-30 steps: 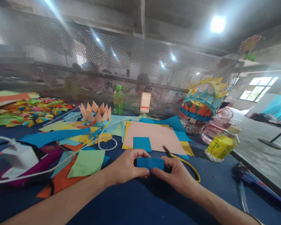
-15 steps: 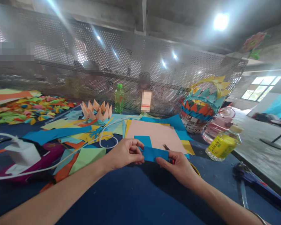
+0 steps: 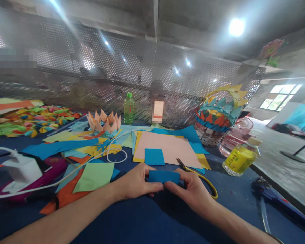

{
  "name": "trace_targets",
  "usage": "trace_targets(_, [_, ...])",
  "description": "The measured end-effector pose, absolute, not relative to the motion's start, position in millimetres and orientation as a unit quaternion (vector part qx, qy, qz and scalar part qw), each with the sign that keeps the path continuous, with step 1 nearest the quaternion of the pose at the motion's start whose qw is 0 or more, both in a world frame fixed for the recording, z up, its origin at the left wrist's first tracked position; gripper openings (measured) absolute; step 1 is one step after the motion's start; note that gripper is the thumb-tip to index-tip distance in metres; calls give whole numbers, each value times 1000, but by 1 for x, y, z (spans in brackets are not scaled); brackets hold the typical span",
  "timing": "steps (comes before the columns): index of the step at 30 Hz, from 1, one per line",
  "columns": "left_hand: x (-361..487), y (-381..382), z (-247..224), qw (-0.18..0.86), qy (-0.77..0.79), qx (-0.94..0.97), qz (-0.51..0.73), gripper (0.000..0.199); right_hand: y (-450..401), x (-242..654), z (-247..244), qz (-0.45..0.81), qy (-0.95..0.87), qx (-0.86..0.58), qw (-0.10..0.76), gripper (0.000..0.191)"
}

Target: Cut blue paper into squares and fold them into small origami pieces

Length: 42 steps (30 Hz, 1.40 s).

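Observation:
Between my two hands is a small blue piece of paper (image 3: 164, 176), held just above the dark blue table. My left hand (image 3: 144, 181) grips its left end, thumb along the near edge and fingers behind. At the other end, my right hand (image 3: 189, 184) pinches it in the same way, with the thumbs almost meeting. Just beyond lies a stack of blue paper squares (image 3: 154, 157) on a large pale pink sheet (image 3: 173, 144). Scissors with yellow handles (image 3: 210, 185) rest beside my right hand, partly hidden by it.
Paper scraps, a green sheet (image 3: 95, 177) and a white cable (image 3: 76, 166) lie left, near a charger (image 3: 22, 171) on a purple power strip. A peach paper ring (image 3: 104, 123), green bottle (image 3: 128, 108), paper basket (image 3: 213, 127), yellow-labelled bottle (image 3: 240, 157) and glue gun (image 3: 277, 195) stand or lie around.
My left hand has closed on the left end of the blue paper, and both hands have come down nearer to me. More of the scissors and the blue stack shows.

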<state>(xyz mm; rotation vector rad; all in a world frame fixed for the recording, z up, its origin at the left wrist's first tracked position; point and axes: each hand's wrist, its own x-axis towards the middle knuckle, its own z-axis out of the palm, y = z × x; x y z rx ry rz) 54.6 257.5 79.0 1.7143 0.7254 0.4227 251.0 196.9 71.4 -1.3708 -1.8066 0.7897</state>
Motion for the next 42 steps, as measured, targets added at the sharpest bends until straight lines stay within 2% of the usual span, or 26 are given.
trace_targets(10, [50,266,81,562,326,740,175,20,201,253,71,300,-702,-532,367,31])
trace_targets(18, [38,278,97,485,346,783,179,20,204,259,72,282,-684,-557,378,34])
trace_targets(21, [36,281,100,503,357,759,207,16,206,261,71,272,-678,-563,386,35])
trace_targets(26, [36,281,97,575,340,683,295,26,207,261,69,276,-677,-563,386,35])
trace_targets(29, [38,279,95,604,317,673,288,35,207,260,67,259,-689,-560,380,37])
trace_targets(35, [41,278,94,599,315,686,267,31,209,263,60,261,-701,-546,378,36])
trace_targets(42, [40,278,92,618,299,671,280,40,209,262,62,270,-685,-557,384,38])
